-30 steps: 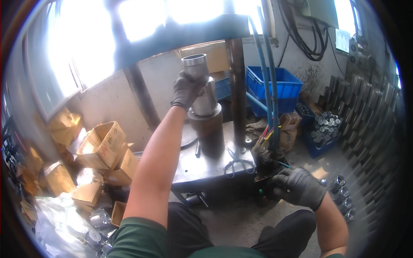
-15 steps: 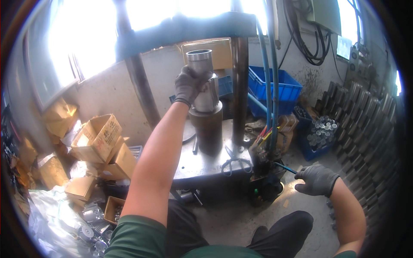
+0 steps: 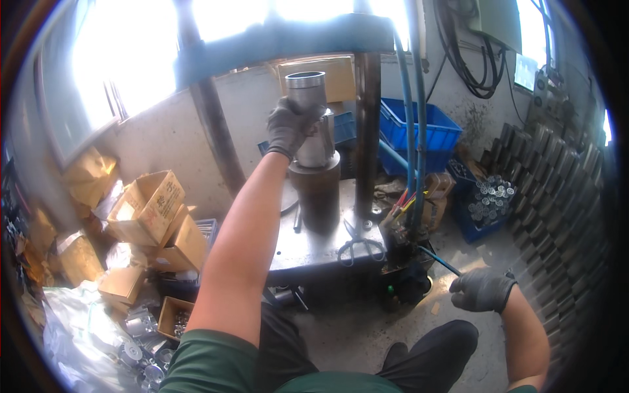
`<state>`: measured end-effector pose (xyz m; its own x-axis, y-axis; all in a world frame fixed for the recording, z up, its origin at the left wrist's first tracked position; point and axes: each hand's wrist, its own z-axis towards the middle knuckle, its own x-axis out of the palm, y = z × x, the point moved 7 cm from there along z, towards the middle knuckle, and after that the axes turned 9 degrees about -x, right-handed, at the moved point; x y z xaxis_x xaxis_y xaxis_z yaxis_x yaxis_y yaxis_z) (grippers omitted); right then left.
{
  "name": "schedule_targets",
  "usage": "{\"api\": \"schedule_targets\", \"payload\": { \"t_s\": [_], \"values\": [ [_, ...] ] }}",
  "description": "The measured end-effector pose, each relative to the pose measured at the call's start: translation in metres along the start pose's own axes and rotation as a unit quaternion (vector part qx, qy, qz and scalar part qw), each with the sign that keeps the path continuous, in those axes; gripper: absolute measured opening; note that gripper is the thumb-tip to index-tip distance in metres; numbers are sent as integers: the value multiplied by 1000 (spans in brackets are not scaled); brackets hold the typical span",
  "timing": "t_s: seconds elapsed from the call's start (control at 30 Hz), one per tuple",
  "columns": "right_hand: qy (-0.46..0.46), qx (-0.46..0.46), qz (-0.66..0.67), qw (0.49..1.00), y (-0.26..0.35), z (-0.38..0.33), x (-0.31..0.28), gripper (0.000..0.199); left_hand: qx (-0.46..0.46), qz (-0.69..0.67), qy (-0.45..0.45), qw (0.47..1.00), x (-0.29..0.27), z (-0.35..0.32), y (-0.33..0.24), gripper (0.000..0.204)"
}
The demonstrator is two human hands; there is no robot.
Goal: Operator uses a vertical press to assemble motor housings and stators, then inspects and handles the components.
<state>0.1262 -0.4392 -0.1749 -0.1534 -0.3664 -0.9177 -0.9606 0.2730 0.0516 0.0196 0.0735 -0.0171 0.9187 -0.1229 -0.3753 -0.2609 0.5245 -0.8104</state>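
Note:
Wearing a dark grey glove, my left hand wraps around the upper part of a silver metal cylinder with a bright rim. The cylinder stands upright on a thick dark round post on the press's metal table. Part of its side is covered by my fingers. At lower right, my gloved right hand is closed on the end of a blue lever, which slopes up toward the press. A pair of tongs with looped handles lies near the table's front edge.
Two dark columns and a crossbeam frame the post. Blue hoses run down at the right. Blue crates and stacked metal tubes stand further right. Open cardboard boxes crowd the left.
My right hand has moved slightly down, and the lever's end has dropped with it. My left hand keeps its hold on the cylinder.

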Motion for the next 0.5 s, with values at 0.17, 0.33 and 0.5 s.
{"api": "schedule_targets", "payload": {
  "t_s": [0.17, 0.33, 0.5],
  "values": [
    [62, -19, -1, 998, 8, -10, 85, 34, -3, 31, -21, 999, -9, -13, -10, 84],
    [-2, 67, 24, 997, 16, -27, 92, 33, -7, 69, -27, 997, -10, -17, -20, 86],
    [-41, 81, 28, 995, 19, -30, 88, 33, -23, 71, 4, 997, -9, -18, -20, 89]
  ]
}}
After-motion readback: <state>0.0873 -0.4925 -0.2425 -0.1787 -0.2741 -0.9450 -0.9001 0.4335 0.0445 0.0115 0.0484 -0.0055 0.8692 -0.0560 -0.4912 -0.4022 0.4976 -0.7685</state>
